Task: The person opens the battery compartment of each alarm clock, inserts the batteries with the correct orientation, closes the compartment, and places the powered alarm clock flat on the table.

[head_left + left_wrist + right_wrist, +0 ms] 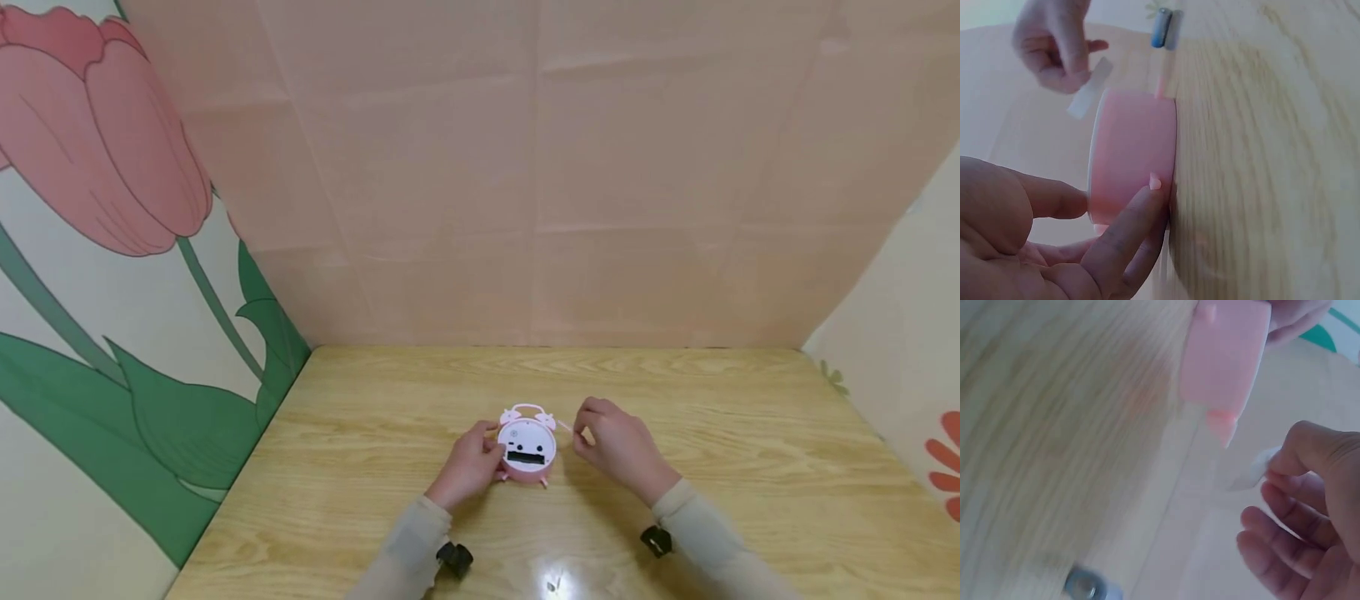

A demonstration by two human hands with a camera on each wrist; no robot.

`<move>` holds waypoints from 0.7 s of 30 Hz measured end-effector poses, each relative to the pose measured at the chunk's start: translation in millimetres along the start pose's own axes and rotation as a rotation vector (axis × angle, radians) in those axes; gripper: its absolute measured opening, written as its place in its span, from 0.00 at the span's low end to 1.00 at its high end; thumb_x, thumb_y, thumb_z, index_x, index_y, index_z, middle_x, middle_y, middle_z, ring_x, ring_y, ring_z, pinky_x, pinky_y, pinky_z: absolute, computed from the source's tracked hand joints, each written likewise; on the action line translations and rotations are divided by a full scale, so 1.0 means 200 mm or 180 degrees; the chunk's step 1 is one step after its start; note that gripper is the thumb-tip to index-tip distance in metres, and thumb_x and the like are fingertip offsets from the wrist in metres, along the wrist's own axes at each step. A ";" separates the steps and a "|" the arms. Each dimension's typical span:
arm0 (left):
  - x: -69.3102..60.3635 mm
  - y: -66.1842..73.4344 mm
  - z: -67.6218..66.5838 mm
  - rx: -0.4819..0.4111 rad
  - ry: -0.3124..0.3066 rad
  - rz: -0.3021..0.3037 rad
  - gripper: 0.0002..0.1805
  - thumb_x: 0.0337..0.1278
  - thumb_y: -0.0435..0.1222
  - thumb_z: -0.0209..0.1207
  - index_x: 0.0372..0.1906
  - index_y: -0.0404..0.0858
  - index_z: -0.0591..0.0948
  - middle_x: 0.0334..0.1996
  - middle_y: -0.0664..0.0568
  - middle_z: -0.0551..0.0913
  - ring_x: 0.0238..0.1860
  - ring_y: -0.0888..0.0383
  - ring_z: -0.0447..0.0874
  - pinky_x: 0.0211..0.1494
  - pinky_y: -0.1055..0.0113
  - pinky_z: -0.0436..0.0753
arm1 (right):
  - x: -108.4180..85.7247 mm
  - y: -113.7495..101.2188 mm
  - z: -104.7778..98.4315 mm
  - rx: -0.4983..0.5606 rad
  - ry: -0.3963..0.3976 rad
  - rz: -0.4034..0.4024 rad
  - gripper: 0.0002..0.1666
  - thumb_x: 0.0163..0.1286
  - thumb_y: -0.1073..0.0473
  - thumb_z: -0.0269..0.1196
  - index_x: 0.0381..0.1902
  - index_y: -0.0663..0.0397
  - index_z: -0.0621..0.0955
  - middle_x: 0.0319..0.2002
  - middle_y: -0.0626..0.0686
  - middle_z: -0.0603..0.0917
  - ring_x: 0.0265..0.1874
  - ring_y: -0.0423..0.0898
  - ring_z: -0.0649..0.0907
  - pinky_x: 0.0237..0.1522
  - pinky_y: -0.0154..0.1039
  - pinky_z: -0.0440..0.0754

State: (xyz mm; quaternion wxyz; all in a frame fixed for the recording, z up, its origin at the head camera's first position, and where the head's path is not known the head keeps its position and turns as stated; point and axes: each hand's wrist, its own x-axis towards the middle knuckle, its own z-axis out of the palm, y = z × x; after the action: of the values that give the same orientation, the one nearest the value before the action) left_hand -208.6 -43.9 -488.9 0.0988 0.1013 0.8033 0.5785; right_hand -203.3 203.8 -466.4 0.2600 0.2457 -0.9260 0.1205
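A pink twin-bell alarm clock lies on the wooden table with its white back up. Its dark battery slot is uncovered. My left hand grips the clock by its left side, thumb at the back's edge and fingers along the pink side. To the right, my right hand pinches a small whitish strip between thumb and forefinger, held up apart from the clock. The right hand's other fingers are loosely bent.
A blue and silver battery lies on the table to the clock's right; the right wrist view shows its end. Behind the table hangs a peach-coloured sheet. Painted walls flank both sides.
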 end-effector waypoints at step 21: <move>0.01 0.00 -0.02 0.0251 -0.0035 0.0160 0.24 0.67 0.26 0.56 0.67 0.33 0.74 0.37 0.44 0.77 0.28 0.56 0.83 0.31 0.66 0.87 | -0.05 0.11 0.05 0.0087 -0.0950 0.0053 0.15 0.50 0.67 0.74 0.17 0.48 0.78 0.26 0.47 0.74 0.24 0.42 0.73 0.23 0.35 0.75</move>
State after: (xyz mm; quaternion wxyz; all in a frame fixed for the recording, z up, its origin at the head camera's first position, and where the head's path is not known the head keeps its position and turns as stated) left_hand -211.3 -47.0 -487.8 0.0845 0.1284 0.8221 0.5481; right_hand -210.5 223.0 -482.1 0.1150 0.2568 -0.9547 0.0973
